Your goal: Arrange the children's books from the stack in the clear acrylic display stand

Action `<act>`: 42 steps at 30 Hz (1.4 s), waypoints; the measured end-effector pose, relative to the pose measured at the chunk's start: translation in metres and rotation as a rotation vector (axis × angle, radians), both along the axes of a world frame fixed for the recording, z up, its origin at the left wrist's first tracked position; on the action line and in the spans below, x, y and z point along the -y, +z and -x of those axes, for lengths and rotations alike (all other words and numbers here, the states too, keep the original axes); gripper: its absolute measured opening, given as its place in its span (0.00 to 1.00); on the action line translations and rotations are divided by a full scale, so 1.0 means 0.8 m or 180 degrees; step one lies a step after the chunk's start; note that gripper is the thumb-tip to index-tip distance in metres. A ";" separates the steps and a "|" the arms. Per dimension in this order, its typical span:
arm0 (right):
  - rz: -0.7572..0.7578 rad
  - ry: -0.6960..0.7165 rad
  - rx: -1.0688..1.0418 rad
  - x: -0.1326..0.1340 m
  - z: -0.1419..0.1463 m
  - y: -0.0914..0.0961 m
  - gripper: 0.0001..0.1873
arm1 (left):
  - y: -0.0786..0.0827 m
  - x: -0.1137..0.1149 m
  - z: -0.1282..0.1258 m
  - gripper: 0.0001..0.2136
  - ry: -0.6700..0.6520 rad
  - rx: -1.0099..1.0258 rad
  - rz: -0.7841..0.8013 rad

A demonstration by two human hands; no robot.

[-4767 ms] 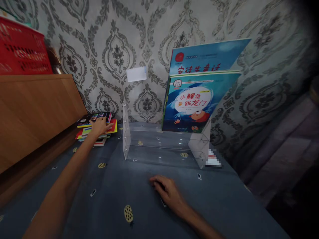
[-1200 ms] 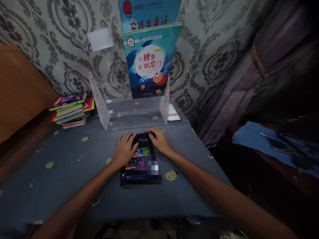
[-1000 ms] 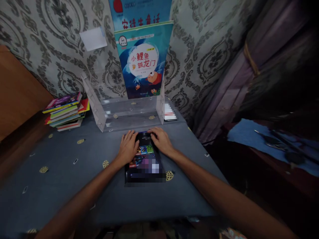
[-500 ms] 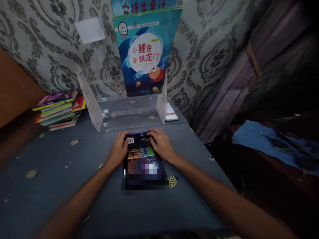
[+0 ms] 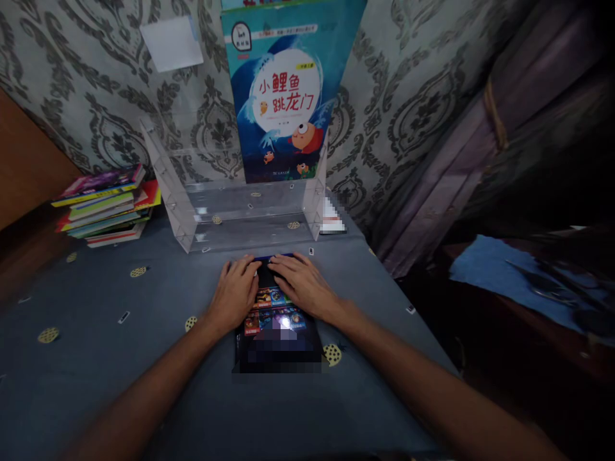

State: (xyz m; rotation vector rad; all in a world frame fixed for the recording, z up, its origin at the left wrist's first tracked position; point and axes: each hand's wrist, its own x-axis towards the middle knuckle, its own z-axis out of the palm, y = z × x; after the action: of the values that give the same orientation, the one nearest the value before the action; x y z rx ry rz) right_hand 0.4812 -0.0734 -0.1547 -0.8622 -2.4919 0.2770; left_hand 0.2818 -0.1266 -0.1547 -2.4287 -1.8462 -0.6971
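Observation:
A dark book (image 5: 281, 339) with rows of small colourful pictures lies on the cloth-covered table, its near part blurred by pixelation. My left hand (image 5: 235, 288) rests on the book's far left part, fingers stretched out over the cover. On the far right part lies my right hand (image 5: 303, 282), its fingers also extended and slightly spread. Both hands press on the cover from above, and a narrow dark strip shows between their fingertips. Beyond the book's far edge stands a clear tiered acrylic rack (image 5: 250, 234), with a blue picture book (image 5: 288, 89) upright on it.
At the left, a stack of books (image 5: 108, 205) sits by the wall. A white card (image 5: 173, 43) is above the rack's left side. The table's right edge runs beside a purple curtain (image 5: 446, 160); lower right is a blue cloth (image 5: 509, 275) with dark items.
Both hands have slid inward from the book's far corners and side edges onto its cover, now covering the barcode. The view has shifted slightly closer to the rack.

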 end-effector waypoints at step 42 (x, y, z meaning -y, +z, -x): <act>0.1440 -0.0898 -0.1817 -0.010 -0.041 0.010 0.13 | 0.044 0.012 -0.080 0.16 -0.0876 -0.0769 0.0115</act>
State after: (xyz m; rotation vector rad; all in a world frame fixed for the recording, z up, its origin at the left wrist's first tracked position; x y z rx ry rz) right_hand 0.5144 -0.0650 -0.1469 -1.1075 -1.7774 0.8741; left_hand 0.3454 -0.1364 -0.1193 -2.6801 -1.4686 -0.3573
